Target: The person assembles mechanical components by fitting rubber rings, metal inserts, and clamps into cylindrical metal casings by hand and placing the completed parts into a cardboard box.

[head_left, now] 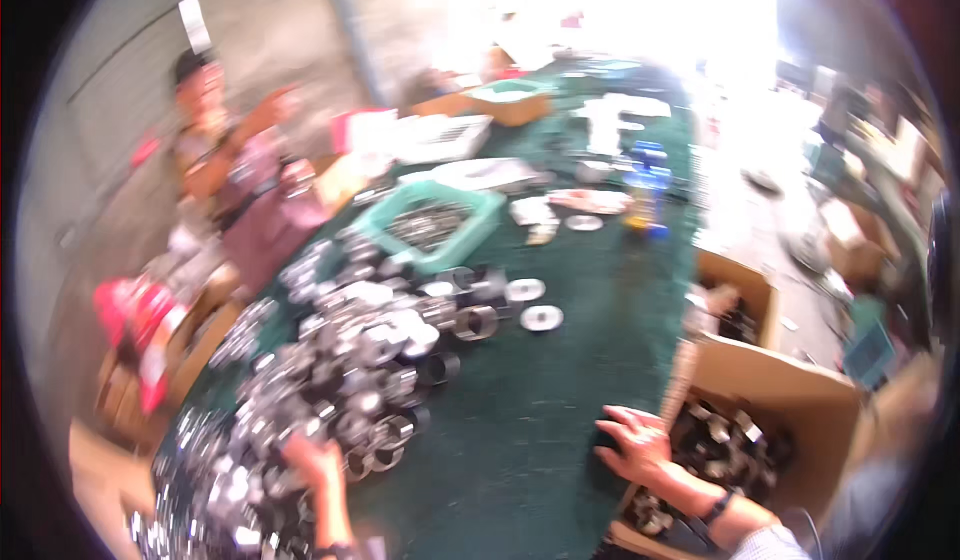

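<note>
A large heap of shiny metal rings [360,360] covers the left side of the green table [540,430]. My left hand [315,462] reaches into the near part of this heap. It is smeared by motion, so whether its fingers hold a ring does not show. At the table's right edge is my right hand [637,445], its fingers apart and pointing left over the green surface, with no object visible in them. Just beside it stands an open cardboard box [790,390] with metal pieces [720,445] inside.
Beyond the heap sits a light green basket [485,222] of small metal parts. White discs [541,318] lie near it, and a blue-and-yellow bottle [645,190] stands at the right. Another person [215,145] is across the table at left. A second carton [755,295] adjoins the right edge.
</note>
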The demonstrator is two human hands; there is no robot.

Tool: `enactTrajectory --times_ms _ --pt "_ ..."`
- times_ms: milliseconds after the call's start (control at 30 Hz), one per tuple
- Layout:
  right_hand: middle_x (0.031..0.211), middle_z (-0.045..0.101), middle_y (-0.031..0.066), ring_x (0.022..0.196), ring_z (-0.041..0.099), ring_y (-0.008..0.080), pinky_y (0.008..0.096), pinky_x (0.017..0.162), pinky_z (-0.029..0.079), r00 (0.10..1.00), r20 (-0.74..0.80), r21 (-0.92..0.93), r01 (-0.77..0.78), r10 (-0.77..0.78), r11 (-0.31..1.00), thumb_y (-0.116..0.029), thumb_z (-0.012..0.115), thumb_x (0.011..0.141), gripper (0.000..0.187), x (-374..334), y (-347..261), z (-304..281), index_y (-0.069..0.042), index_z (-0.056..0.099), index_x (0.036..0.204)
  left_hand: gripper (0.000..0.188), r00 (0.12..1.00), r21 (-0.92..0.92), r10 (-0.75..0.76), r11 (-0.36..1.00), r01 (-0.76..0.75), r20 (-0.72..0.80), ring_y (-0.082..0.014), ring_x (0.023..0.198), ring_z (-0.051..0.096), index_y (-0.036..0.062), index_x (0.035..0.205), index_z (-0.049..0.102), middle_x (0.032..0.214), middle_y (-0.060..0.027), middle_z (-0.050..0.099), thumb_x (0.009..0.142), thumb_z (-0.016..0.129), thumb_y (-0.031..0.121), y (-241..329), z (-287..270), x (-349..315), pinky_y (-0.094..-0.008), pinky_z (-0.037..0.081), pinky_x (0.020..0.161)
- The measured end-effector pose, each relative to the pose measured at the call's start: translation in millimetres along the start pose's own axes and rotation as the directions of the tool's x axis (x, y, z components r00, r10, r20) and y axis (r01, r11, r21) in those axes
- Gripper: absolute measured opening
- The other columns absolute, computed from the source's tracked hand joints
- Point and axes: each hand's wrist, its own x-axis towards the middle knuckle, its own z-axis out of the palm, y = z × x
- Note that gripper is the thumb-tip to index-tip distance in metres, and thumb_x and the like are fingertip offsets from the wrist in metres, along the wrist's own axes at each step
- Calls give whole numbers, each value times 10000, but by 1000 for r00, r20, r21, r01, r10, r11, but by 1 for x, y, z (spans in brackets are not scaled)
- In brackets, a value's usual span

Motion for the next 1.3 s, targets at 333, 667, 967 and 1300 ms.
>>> enactTrajectory --times_ms 333,667,967,1300 --pt "1324 557 105 1260 498 288 440 1056 393 985 -167 136 59 -36 989 -248 671 828 299 2 10 36 -101 641 1086 331 925 -321 -377 871 372 49 -388 993 636 23 1115 666 1108 -201 663 862 673 236 -63 10 19 -507 514 837" --pt "1323 552 101 1264 491 282 454 1054 389 985 -169 113 40 -20 993 -208 665 815 305 -6 14 32 -100 633 1098 329 916 -310 284 877 -367 -283 -385 927 662 -22 1170 649 1057 -210 679 897 683 159 -37 -74 -32 -433 518 839" --pt "1345 556 91 1254 508 283 463 1042 391 987 -155 101 56 -40 993 -211 639 830 302 -7 15 35 -103 631 1112 206 584 -520 804 550 -654 116 -366 960 618 63 1046 689 996 -157 657 899 578 156 77 -154 -153 -472 490 865" --pt "1357 553 79 1269 499 270 456 1056 388 989 -147 81 16 -4 997 -210 656 826 299 -11 20 29 -116 641 1110 326 722 -694 691 540 -476 42 -381 952 606 6 1090 675 998 -174 652 991 472 241 83 -144 -177 -487 449 894"
